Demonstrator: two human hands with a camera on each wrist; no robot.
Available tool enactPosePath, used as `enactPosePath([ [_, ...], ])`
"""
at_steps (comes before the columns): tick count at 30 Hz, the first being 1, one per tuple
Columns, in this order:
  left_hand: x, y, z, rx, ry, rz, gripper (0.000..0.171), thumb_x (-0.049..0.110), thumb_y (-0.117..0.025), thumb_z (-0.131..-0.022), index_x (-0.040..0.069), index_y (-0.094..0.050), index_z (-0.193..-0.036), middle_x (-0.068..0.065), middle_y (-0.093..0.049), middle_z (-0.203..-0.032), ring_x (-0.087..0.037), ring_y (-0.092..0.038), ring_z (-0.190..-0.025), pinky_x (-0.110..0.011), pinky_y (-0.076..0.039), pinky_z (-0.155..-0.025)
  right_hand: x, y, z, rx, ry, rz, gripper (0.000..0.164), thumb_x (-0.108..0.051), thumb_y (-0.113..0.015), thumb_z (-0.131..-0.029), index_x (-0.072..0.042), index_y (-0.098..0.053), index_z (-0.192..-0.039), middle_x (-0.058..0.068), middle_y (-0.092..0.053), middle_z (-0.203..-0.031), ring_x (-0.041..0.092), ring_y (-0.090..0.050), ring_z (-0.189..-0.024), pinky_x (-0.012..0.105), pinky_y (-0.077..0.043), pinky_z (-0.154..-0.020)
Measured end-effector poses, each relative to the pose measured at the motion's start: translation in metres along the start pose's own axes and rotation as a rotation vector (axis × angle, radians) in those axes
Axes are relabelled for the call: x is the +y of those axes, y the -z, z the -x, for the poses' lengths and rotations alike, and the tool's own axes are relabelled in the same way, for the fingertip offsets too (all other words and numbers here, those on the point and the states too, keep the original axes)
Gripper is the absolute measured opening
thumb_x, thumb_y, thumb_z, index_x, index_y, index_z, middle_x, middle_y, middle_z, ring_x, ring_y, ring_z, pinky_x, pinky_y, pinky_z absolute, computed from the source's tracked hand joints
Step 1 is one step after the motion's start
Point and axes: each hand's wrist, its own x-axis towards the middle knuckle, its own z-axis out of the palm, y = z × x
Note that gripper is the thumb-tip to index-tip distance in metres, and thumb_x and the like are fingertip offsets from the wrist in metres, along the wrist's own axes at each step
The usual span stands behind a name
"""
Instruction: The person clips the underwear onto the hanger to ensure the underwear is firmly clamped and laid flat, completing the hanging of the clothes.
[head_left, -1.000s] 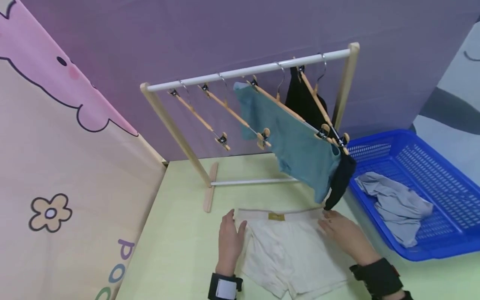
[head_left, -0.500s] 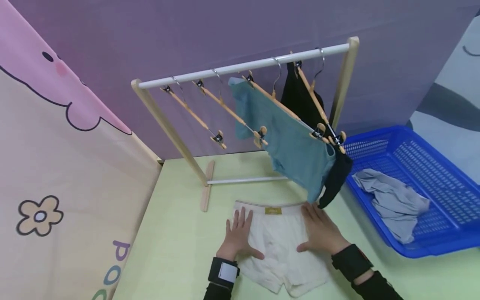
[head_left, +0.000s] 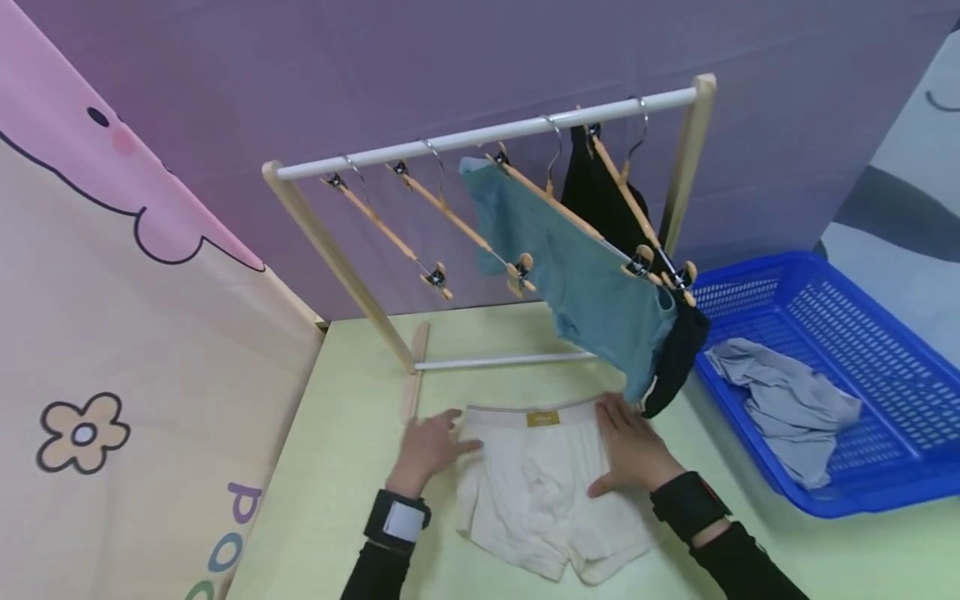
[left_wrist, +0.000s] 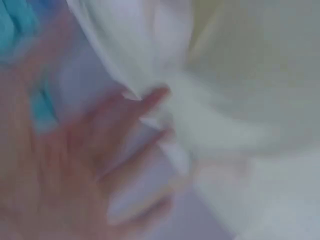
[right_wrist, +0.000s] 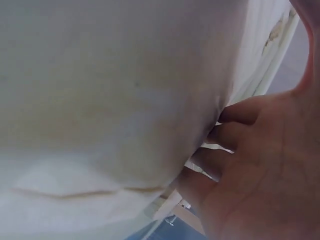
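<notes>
White shorts (head_left: pixel 551 492) with a gold label on the waistband lie spread on the pale green table, waistband away from me. My left hand (head_left: pixel 423 454) is at their upper left corner, thumb and forefinger apart and pointing at the edge of the cloth. In the left wrist view its fingers (left_wrist: pixel 145 112) are blurred, extended toward the white fabric. My right hand (head_left: pixel 633 446) rests on the right side of the shorts, fingers stretched to the waistband's end and thumb on the cloth. In the right wrist view its fingertips touch the white fabric (right_wrist: pixel 125 125).
Behind the shorts stands a rack (head_left: pixel 487 133) with clip hangers. Blue-green shorts (head_left: pixel 592 300) and a black garment (head_left: pixel 678 358) hang on its right side; two bare hangers (head_left: pixel 382 225) hang left. A blue basket (head_left: pixel 892 325) holding a grey garment (head_left: pixel 795 408) is at right.
My left hand has moved from on top of the shorts outward to their left edge. Earlier, both hands came inward over the cloth. The right hand has stayed nearly in place since.
</notes>
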Motion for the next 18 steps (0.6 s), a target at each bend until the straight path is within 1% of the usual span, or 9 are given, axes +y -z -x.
enactPosePath([
  [2, -0.012, 0.033, -0.007, 0.161, 0.143, 0.001, 0.065, 0.046, -0.073, -0.087, -0.002, -0.06, -0.129, -0.021, -0.071, -0.11, -0.037, -0.07, -0.094, -0.054, -0.053, -0.087, -0.001, 0.001, -0.002, -0.023, -0.001, -0.004, 0.132, -0.057, -0.092, -0.05, 0.019, -0.034, -0.142, 0.04, -0.03, -0.15, 0.056, -0.026, -0.14, 0.066, -0.035, -0.105],
  [3, -0.018, 0.049, -0.012, 0.233, 0.212, 0.002, 0.067, 0.046, -0.072, -0.088, -0.004, -0.058, -0.13, -0.024, -0.071, -0.108, -0.038, -0.07, -0.089, -0.053, -0.055, -0.081, -0.001, 0.001, -0.003, -0.037, -0.001, -0.008, 0.132, -0.057, -0.092, -0.051, 0.019, -0.034, -0.142, 0.04, -0.029, -0.15, 0.056, -0.025, -0.141, 0.067, -0.034, -0.106],
  [5, -0.028, 0.08, -0.021, 0.331, 0.309, 0.066, 0.076, 0.046, -0.07, -0.09, -0.008, -0.046, -0.138, -0.031, -0.065, -0.116, -0.044, -0.067, -0.094, -0.053, -0.056, -0.074, -0.001, 0.001, -0.003, -0.063, 0.0, 0.003, 0.132, -0.057, -0.092, -0.052, 0.019, -0.033, -0.142, 0.041, -0.028, -0.15, 0.056, -0.025, -0.141, 0.068, -0.032, -0.106],
  [6, -0.031, 0.094, -0.026, 0.367, 0.342, 0.106, 0.082, 0.046, -0.069, -0.091, -0.009, -0.039, -0.143, -0.034, -0.061, -0.122, -0.047, -0.065, -0.1, -0.054, -0.055, -0.076, -0.001, 0.002, -0.003, -0.074, -0.001, 0.004, 0.133, -0.057, -0.092, -0.052, 0.019, -0.032, -0.142, 0.041, -0.028, -0.15, 0.056, -0.026, -0.14, 0.068, -0.033, -0.106],
  [8, -0.035, 0.118, -0.037, 0.438, 0.366, 0.185, 0.089, 0.046, -0.069, -0.091, -0.009, -0.028, -0.148, -0.035, -0.054, -0.131, -0.049, -0.06, -0.11, -0.057, -0.053, -0.084, -0.002, 0.002, -0.003, -0.089, -0.006, -0.005, 0.133, -0.057, -0.092, -0.053, 0.02, -0.031, -0.142, 0.042, -0.027, -0.149, 0.056, -0.029, -0.139, 0.069, -0.032, -0.106],
  [11, -0.035, 0.144, -0.052, 0.535, 0.359, 0.319, 0.091, 0.045, -0.071, -0.09, -0.006, -0.026, -0.15, -0.032, -0.052, -0.138, -0.047, -0.058, -0.118, -0.056, -0.052, -0.092, -0.003, 0.002, -0.003, -0.104, -0.016, -0.035, 0.133, -0.055, -0.093, -0.053, 0.021, -0.03, -0.142, 0.044, -0.027, -0.148, 0.055, -0.032, -0.137, 0.069, -0.032, -0.105],
  [13, -0.032, 0.156, -0.061, 0.585, 0.339, 0.407, 0.087, 0.045, -0.072, -0.089, -0.004, -0.031, -0.149, -0.028, -0.054, -0.137, -0.043, -0.06, -0.117, -0.052, -0.053, -0.092, -0.005, 0.002, -0.003, -0.106, -0.018, -0.056, 0.134, -0.054, -0.093, -0.053, 0.022, -0.029, -0.142, 0.045, -0.026, -0.148, 0.056, -0.034, -0.136, 0.069, -0.032, -0.105],
  [15, -0.03, 0.164, -0.07, 0.623, 0.329, 0.476, 0.079, 0.047, -0.07, -0.09, -0.003, -0.041, -0.144, -0.026, -0.059, -0.133, -0.04, -0.064, -0.112, -0.049, -0.056, -0.088, -0.005, 0.002, -0.002, -0.101, -0.018, -0.059, 0.133, -0.054, -0.093, -0.053, 0.022, -0.029, -0.142, 0.045, -0.026, -0.148, 0.056, -0.034, -0.136, 0.068, -0.032, -0.106],
  [18, -0.029, 0.17, -0.081, 0.69, 0.338, 0.525, 0.062, 0.047, -0.064, -0.094, -0.004, -0.057, -0.128, -0.024, -0.067, -0.117, -0.036, -0.067, -0.097, -0.043, -0.055, -0.077, -0.004, 0.002, -0.002, -0.073, 0.009, -0.053, 0.132, -0.053, -0.092, -0.054, 0.022, -0.03, -0.142, 0.045, -0.026, -0.148, 0.056, -0.033, -0.136, 0.067, -0.032, -0.107],
])
